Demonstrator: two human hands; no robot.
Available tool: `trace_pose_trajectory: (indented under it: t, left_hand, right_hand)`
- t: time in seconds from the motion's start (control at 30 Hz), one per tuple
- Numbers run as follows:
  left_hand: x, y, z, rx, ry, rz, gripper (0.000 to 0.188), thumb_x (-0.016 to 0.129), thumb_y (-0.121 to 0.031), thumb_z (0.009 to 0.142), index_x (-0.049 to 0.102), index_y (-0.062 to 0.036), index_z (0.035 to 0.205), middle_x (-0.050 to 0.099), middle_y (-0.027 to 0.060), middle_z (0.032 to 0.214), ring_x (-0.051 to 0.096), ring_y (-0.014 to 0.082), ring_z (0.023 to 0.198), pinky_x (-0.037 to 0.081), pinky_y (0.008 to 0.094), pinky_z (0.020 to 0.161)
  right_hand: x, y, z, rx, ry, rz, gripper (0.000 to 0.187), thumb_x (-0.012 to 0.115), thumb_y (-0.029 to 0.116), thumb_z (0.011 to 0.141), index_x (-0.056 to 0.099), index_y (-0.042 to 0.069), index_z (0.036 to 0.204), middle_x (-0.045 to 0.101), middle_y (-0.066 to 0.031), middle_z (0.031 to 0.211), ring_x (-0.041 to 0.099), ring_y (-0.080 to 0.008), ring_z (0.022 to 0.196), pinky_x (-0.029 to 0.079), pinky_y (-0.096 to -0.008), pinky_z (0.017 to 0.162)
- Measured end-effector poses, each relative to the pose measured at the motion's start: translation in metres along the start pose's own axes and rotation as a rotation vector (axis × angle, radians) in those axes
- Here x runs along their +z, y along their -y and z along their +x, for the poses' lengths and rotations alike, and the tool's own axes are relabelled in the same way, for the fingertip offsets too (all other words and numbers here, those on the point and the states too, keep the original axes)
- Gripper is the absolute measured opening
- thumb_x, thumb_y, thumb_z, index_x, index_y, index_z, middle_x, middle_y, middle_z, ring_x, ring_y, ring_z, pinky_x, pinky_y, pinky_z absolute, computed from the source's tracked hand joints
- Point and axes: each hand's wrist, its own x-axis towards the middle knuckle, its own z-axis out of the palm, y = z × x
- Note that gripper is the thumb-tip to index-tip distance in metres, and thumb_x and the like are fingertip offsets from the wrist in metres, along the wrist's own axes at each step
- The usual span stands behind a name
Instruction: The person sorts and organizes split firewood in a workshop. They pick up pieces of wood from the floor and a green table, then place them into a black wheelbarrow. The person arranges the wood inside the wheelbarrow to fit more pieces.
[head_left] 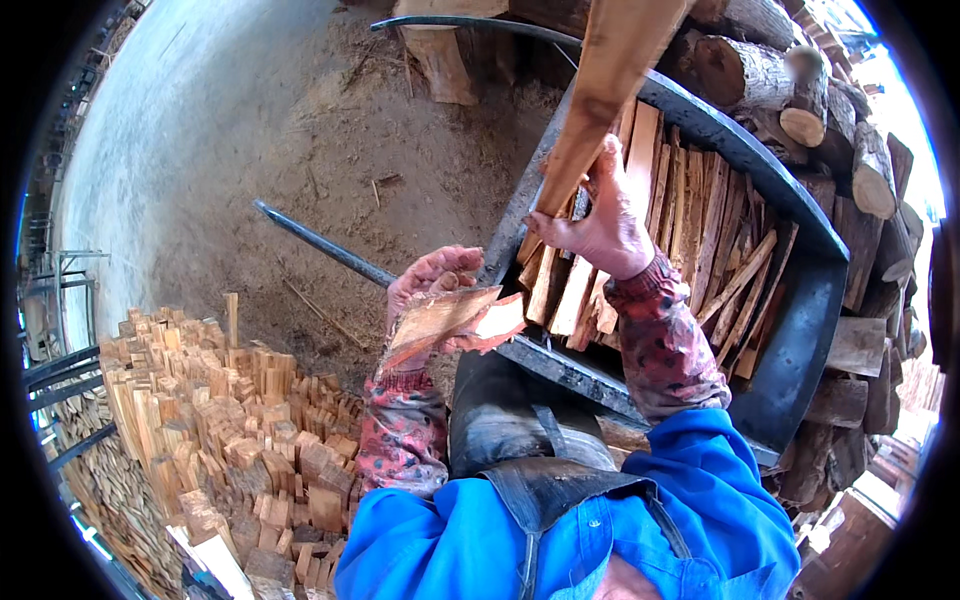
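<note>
Brown dirt ground [340,140] stretches past a dense stack of split firewood [230,420] at lower left, while rough logs [745,75] are heaped at right. Between them sits a dark metal wheelbarrow [805,320], its tray filled with narrow split sticks [712,225] lying lengthwise. A worker in a blue jacket [700,500] leans near its edge, patterned sleeve covers [668,340] on both forearms. Hands apart, the person clamps the right hand [605,220] on the lower end of a long plank [612,75], raised over the tray; the left hand [437,275], beside the wheelbarrow, grips shorter wood pieces [432,328].
</note>
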Motion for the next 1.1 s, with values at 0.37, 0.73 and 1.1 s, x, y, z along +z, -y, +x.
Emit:
trace_pose_trajectory:
  t: [0.37, 0.73, 1.1]
  left_hand:
    - [-0.031, 0.041, -0.016, 0.041, 0.1, -0.199, 0.048, 0.06, -0.036, 0.094, 0.053, -0.0002, 0.126, 0.059, 0.016, 0.123, 0.055, 0.0269, 0.119, 0.056, 0.0417, 0.091]
    - [-0.026, 0.029, -0.045, 0.127, -0.204, 0.141, 0.03, 0.059, -0.012, 0.093, 0.059, 0.002, 0.12, 0.063, 0.0109, 0.115, 0.062, 0.0204, 0.107, 0.051, 0.0338, 0.095]
    - [-0.067, 0.052, -0.14, 0.011, -0.328, 0.009, 0.018, 0.064, -0.005, 0.09, 0.063, 0.0018, 0.107, 0.069, 0.013, 0.106, 0.065, 0.0178, 0.091, 0.053, 0.0302, 0.082]
  right_hand:
    - [-0.009, 0.066, 0.025, -0.12, 0.059, 0.044, 0.087, 0.086, 0.012, 0.063, 0.034, 0.002, 0.132, 0.051, -0.0136, 0.117, 0.052, -0.0208, 0.111, 0.046, -0.035, 0.098]
    - [-0.02, -0.008, -0.051, 0.179, 0.198, 0.472, 0.082, 0.083, 0.015, 0.068, 0.037, 0.003, 0.135, 0.049, -0.0154, 0.127, 0.051, -0.0264, 0.119, 0.043, -0.0391, 0.103]
    - [-0.031, -0.007, -0.069, 0.182, 0.126, 0.344, 0.079, 0.084, 0.012, 0.066, 0.04, 0.01, 0.131, 0.049, -0.0083, 0.131, 0.046, -0.0213, 0.125, 0.037, -0.039, 0.109]
